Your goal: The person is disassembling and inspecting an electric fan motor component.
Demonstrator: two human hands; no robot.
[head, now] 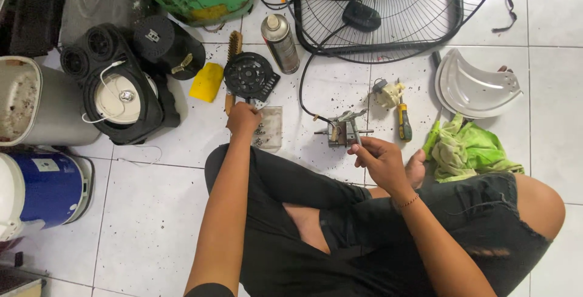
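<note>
A spray can (280, 43) with a white cap and a dark printed wrap lies on the floor tiles ahead of me, beside the fan grille. To my left, a small pale rectangular label (46, 165) sits on the blue container's side.

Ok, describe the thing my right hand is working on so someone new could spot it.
Start at the big black fan grille on the tiled floor and follow its black cable down. It ends at a small grey metal part beside your right hand, the only bare-metal piece, left of the yellow-handled screwdriver.
</note>
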